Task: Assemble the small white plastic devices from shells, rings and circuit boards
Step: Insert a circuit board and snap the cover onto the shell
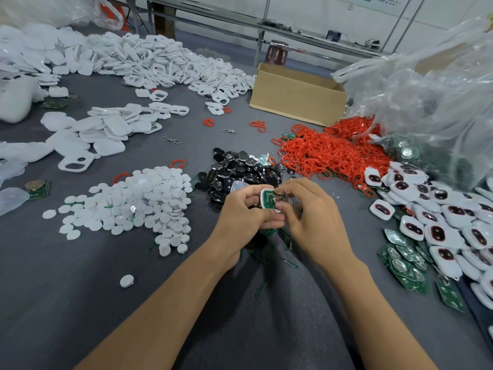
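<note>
The shell (266, 190) is in the air between the two hands, above the table (80, 289) and just in front of the black pile (229, 172). Its open side faces up, and the green board (267, 199) lies inside it.

The left hand (244, 212) is curled round the left end of the shell, with the thumb on the near edge and the fingers under it. The right hand (309, 209) comes from the other side. Its fingers are bent and pinch the right end, with the tips on top of the board area. They cover that part, so I cannot tell what is under them.

The shell seems to lie with its long axis from left to right, from one hand to the other, but the hidden end makes this not sure. Both hands touch it, so neither is nearer. I judge that the board is now being pressed into its seat, with the left hand as support and the right hand pushing down.

For a next part, the red rings (328, 153) lie far-right of the hands, nearer to the right hand. The finished devices (437, 209) are also on the right side.
</note>
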Tool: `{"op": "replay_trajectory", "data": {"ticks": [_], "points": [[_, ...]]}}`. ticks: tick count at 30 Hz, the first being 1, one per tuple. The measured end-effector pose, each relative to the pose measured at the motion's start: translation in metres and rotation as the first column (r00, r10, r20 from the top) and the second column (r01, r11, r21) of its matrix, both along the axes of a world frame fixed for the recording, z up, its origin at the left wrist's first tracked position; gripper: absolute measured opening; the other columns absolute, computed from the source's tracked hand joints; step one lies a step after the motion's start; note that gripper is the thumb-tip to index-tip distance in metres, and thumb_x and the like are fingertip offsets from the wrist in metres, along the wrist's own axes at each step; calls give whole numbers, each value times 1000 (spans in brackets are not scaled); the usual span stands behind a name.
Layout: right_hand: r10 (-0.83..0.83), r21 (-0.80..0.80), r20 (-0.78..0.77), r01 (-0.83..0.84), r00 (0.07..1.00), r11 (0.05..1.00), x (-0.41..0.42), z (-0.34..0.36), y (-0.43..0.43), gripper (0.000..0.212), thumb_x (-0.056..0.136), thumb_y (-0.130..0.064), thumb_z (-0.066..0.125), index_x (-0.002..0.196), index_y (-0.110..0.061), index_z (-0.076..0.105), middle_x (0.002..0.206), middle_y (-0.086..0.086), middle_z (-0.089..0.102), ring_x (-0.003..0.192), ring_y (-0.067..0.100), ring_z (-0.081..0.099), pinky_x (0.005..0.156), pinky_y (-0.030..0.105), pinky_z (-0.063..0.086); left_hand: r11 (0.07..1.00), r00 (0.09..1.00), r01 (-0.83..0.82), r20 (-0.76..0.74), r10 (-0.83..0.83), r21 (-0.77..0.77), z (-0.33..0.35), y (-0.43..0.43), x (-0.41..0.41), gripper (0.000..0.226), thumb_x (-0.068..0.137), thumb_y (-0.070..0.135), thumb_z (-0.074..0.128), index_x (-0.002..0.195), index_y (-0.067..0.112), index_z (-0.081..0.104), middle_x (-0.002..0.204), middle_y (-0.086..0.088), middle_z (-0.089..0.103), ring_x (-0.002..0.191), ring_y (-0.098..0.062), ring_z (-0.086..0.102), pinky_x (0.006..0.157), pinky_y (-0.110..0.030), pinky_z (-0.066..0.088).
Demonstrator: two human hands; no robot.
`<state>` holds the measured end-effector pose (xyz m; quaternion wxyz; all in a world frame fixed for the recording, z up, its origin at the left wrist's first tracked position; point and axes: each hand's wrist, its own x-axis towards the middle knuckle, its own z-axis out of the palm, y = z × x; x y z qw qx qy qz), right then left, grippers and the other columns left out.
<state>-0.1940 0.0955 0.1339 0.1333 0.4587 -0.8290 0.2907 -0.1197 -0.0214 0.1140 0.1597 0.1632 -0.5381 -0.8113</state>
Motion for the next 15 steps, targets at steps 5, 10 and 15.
{"op": "replay_trajectory", "data": {"ticks": [5, 10, 15], "points": [[-10, 3, 15, 9, 1000, 1000, 1, 1, -1, 17, 83, -4, 67, 99, -8, 66, 104, 3, 64, 97, 24, 59, 82, 39, 47, 1000, 1000, -1, -2, 2, 2, -1, 0, -1, 42, 77, -21, 64, 106, 9, 65, 99, -15, 69, 72, -22, 71, 71, -31, 61], [-11, 3, 23, 11, 1000, 1000, 1, 1, -1, 17, 83, -4, 66, 99, -9, 66, 103, 2, 63, 97, 23, 59, 81, 38, 48, 1000, 1000, 0, 8, 0, -9, -1, 0, -1, 42, 77, -20, 64, 109, 7, 65, 103, -18, 69, 75, -23, 72, 74, -33, 61], [6, -17, 19, -5, 1000, 1000, -1, -2, 2, 19, 84, -4, 66, 102, -10, 66, 105, 0, 64, 97, 22, 60, 83, 37, 49, 1000, 1000, -14, 21, 14, 20, 3, 5, -1, 42, 77, -24, 62, 110, 1, 62, 101, -21, 68, 69, -22, 69, 69, -29, 61]]}}
